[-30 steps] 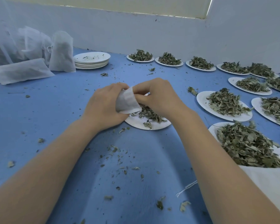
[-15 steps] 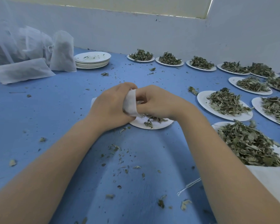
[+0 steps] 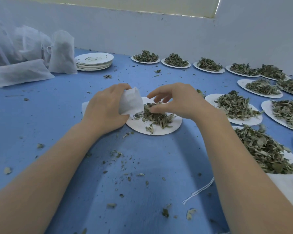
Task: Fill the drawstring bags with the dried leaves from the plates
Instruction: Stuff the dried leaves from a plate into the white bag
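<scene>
The small white drawstring bag (image 3: 131, 103) is held in the grip of the left hand (image 3: 105, 108), just above a plate (image 3: 174, 126) on the blue worktop (image 3: 57, 102). The right hand (image 3: 176, 100), fingers loosely curled, reaches onto the dried leaves (image 3: 156, 116); whether it pinches any, I cannot tell. Filling is under way, I judge; next, leaves must be lifted into the bag's mouth.

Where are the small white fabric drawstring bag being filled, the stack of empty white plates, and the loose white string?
small white fabric drawstring bag (image 3: 131, 103), head view, its side panel.
stack of empty white plates (image 3: 94, 59), head view, top plate's face.
loose white string (image 3: 199, 191), head view, its middle stretch.
</scene>
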Tool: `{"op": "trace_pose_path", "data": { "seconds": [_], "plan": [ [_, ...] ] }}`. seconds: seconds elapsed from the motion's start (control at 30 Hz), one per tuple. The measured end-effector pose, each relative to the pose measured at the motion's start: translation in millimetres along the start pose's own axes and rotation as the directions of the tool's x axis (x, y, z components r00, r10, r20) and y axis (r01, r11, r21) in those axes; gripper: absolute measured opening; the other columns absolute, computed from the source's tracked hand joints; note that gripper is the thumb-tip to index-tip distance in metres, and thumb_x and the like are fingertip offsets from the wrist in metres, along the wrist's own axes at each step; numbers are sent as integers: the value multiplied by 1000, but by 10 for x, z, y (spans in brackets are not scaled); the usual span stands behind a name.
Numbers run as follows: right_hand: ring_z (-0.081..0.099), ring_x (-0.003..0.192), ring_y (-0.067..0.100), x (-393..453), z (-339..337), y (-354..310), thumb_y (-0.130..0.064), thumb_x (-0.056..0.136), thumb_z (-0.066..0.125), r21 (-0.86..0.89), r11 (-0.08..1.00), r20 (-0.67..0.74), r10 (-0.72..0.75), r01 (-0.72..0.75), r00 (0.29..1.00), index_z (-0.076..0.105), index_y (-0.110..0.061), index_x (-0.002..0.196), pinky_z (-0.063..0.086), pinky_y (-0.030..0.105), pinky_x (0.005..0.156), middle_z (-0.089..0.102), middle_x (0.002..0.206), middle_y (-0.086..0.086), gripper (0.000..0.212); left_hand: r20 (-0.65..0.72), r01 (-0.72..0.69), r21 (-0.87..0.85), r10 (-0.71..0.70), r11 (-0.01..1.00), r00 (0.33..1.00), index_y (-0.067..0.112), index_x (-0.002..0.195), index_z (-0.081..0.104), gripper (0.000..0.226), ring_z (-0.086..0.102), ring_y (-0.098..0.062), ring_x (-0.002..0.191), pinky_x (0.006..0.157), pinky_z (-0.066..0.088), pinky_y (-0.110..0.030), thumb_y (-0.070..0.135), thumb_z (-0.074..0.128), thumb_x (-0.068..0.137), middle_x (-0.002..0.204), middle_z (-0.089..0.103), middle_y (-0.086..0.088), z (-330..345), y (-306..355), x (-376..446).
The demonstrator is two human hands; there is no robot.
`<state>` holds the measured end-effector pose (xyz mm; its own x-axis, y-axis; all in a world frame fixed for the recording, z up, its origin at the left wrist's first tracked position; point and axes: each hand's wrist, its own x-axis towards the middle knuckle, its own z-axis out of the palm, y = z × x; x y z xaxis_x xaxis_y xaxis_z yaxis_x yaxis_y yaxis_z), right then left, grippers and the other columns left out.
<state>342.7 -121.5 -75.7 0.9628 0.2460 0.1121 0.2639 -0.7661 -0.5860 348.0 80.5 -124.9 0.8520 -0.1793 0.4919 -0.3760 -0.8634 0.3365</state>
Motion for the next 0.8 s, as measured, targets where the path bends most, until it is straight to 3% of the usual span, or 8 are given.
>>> {"op": "trace_pose_path", "data": {
  "seconds": [0.1, 0.2, 0.3, 0.37, 0.5, 0.6, 0.7, 0.8],
  "plan": [
    [50, 90, 7, 4, -28, 37, -50, 65, 79, -202, 972, 73, 138, -120, 988, 61, -40, 109, 36, 20, 63, 55, 101, -12, 48, -1, -7, 3, 7, 1000, 1000, 19, 126, 48, 61, 51, -29, 105, 75, 26, -25, 17, 71, 70, 123, 56, -2, -6, -3, -4],
    [51, 88, 11, 5, 37, 48, -52, 62, 80, -267, 948, 121, 211, -173, 970, 59, -35, 106, 41, 26, 66, 51, 91, -11, 52, 1, -12, 6, 12, 1000, 1000, 18, 126, 48, 62, 52, -30, 105, 75, 26, -25, 19, 73, 69, 123, 56, -2, -9, -3, -6],
    [60, 71, 10, 36, 123, 27, -38, 67, 81, -227, 965, 90, 153, -129, 984, 61, -31, 92, 50, 28, 65, 57, 92, -9, 33, 7, -14, 8, 14, 1000, 1000, 18, 127, 47, 63, 51, -30, 105, 77, 27, -27, 20, 73, 69, 124, 55, -3, -8, -3, -4],
    [61, 73, 11, 54, 142, 11, -29, 70, 80, -231, 968, 58, 118, -102, 991, 63, -31, 85, 51, 24, 66, 61, 91, -6, 24, 7, -18, 17, 18, 1000, 1000, 19, 127, 47, 62, 52, -31, 105, 78, 29, -28, 18, 72, 70, 124, 55, -3, -9, -7, -1],
    [63, 53, 2, 21, 30, -20, -20, 70, 82, -73, 993, -17, 93, -94, 996, 72, -25, 84, 46, 9, 48, 67, 72, -10, 17, 5, -20, 29, 19, 999, 1000, 19, 127, 47, 62, 52, -30, 106, 81, 32, -30, 18, 72, 71, 125, 55, -3, -7, -19, 4],
    [65, 56, 0, -10, -89, -78, -28, 72, 80, -48, 997, -86, 54, -58, 995, 74, -27, 83, 41, 9, 40, 65, 61, -15, 13, -5, -15, 37, 15, 999, 1000, 18, 127, 47, 61, 52, -31, 105, 84, 35, -34, 18, 72, 71, 124, 55, -4, -6, -22, 2],
    [67, 69, 7, -13, -124, -142, -28, 76, 76, -71, 997, -154, 10, -21, 988, 74, -26, 90, 38, 2, 48, 60, 59, -17, 14, -14, -43, 47, 44, 998, 999, 15, 126, 48, 62, 53, -33, 105, 85, 36, -36, 18, 74, 70, 122, 57, -7, -7, -11, 0],
    [64, 70, 7, -12, -104, -210, -29, 78, 75, -95, 995, -163, -16, 0, 986, 75, -26, 92, 39, 3, 56, 59, 61, -15, 15, -19, -65, 61, 66, 996, 998, 14, 126, 49, 62, 53, -33, 103, 84, 37, -36, 18, 74, 69, 120, 58, -8, -13, 6, -5]
  ]
}}
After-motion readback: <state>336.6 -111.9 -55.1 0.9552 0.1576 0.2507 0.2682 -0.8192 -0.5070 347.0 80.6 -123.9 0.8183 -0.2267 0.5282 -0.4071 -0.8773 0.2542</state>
